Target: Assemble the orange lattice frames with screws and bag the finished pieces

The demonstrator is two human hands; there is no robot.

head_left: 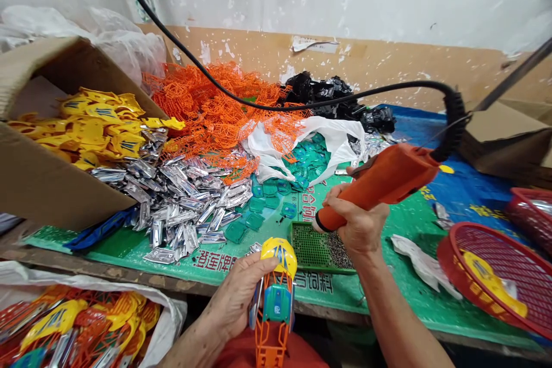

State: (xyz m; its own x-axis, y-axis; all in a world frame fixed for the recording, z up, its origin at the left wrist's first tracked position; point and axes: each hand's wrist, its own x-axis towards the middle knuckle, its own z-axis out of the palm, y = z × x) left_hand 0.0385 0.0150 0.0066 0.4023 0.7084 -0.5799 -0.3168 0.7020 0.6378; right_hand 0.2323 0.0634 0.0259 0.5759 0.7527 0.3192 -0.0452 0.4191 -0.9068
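Gripping an orange corded tool in the right hand, its fingers curled shut around the handle, the person holds a yellow-topped plastic toy frame in the left hand, fingers pressed against its side, just off the table edge.

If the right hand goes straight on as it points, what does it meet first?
Probably the green tray of screws below the right hand, gripping an orange electric screwdriver; depth is unclear.
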